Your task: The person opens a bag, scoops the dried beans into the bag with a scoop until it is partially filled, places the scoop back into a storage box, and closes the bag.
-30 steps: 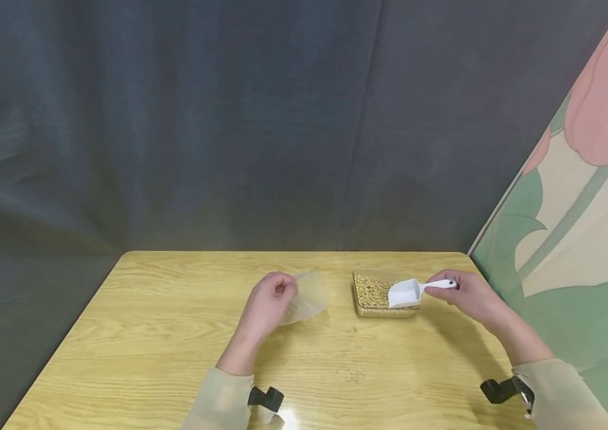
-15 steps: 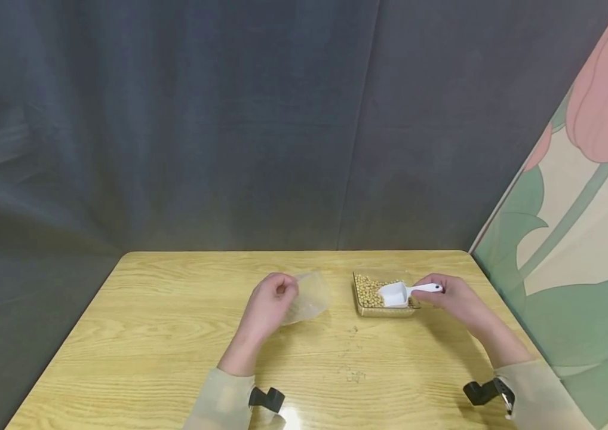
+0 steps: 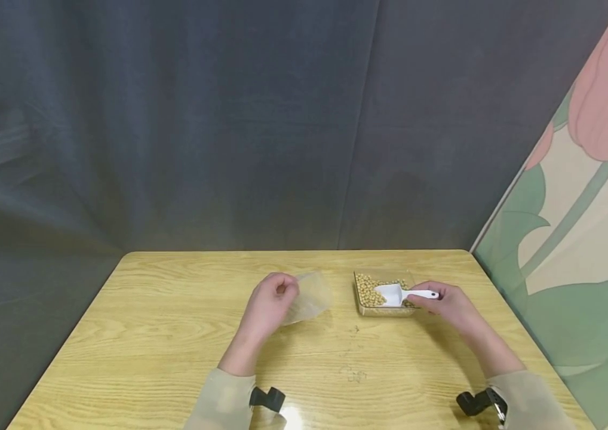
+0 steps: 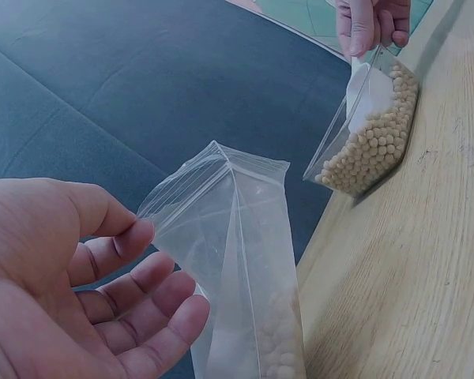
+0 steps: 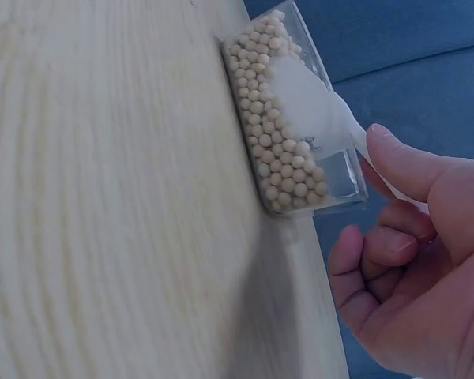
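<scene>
My left hand pinches the top edge of a clear zip bag between thumb and forefinger. The bag stands upright on the table, with some pale round beans in its lower part. To the right, my right hand grips the handle of a white scoop. The scoop's bowl dips among the beans in a clear rectangular container. In the right wrist view the bowl shows through the container's wall, with beans below and beside it.
Both hands are over a light wood-grain table. A dark curtain hangs behind its far edge. On the right stands a panel with a printed tulip.
My right hand has moved left and slightly down, taking the scoop from over the container's right side into the beans. The left hand and bag have stayed nearly still.
</scene>
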The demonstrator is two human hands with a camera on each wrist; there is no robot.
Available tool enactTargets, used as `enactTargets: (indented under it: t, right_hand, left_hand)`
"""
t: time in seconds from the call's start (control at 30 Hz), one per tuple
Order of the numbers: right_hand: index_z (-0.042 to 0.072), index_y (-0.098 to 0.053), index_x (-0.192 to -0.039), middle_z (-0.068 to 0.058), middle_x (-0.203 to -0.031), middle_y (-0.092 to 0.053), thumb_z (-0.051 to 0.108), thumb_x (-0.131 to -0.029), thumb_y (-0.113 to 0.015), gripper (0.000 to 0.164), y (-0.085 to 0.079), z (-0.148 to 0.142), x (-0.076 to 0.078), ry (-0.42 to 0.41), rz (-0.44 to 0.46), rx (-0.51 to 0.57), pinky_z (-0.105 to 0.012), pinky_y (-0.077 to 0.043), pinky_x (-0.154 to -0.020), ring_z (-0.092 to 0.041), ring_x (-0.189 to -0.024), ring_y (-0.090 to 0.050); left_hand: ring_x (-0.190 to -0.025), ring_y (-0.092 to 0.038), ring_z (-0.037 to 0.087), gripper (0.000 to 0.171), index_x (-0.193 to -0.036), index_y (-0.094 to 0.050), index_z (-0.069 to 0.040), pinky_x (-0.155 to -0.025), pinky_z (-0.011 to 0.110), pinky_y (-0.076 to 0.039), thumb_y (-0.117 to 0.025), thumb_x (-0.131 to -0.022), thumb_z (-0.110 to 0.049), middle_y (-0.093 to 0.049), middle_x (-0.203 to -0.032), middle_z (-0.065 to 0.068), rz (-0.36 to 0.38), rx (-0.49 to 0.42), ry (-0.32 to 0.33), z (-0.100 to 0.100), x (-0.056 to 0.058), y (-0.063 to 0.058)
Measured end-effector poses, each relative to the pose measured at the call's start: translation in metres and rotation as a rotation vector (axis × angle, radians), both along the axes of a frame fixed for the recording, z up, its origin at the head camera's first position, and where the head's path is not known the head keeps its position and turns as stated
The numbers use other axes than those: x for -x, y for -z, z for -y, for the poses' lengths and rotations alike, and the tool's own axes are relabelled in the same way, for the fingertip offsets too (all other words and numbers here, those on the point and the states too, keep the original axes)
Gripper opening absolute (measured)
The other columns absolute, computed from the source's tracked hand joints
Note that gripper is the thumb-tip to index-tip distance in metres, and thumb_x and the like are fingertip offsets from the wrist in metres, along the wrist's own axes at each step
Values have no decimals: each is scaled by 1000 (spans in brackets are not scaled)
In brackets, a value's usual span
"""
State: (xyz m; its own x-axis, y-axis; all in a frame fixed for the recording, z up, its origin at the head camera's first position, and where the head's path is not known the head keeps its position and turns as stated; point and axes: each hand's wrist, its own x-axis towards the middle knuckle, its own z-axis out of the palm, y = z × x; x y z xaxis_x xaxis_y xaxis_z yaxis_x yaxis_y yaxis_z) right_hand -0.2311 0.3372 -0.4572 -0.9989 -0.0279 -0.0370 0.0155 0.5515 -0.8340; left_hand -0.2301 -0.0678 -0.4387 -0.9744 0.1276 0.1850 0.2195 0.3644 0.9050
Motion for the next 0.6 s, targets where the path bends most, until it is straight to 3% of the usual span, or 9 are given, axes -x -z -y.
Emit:
enactTargets:
  t: [0.23,0.47,0.6]
  right_hand:
    - [-1,-77,-129,5,-95,-70,31,-101,-84,43,6,4,1,67,55,34,-31,-53,-69,-14,-78,-58]
    - [0,-77,-131,6,-109,-73,36,-101,-84,47,9,9,3,90,73,55,-32,-53,-71,-16,-84,-58]
    - [0,-76,-133,8,-102,-71,35,-100,-84,49,10,11,4,107,89,87,-31,-52,-70,-14,-80,-56]
  left_hand:
    - [-102,-63,23,23,-111,-78,-6,-96,49,-53,-59,-112,-19,-72,-126,6,-2,-2,-6,-1,2,1]
    - [-108,-65,24,23,-111,-78,-6,-98,51,-54,-59,-111,-20,-72,-129,7,-1,1,-5,-1,5,1]
    - [-115,-67,27,23,-110,-78,-7,-101,53,-53,-59,-112,-20,-72,-131,8,0,-2,-7,-1,6,0]
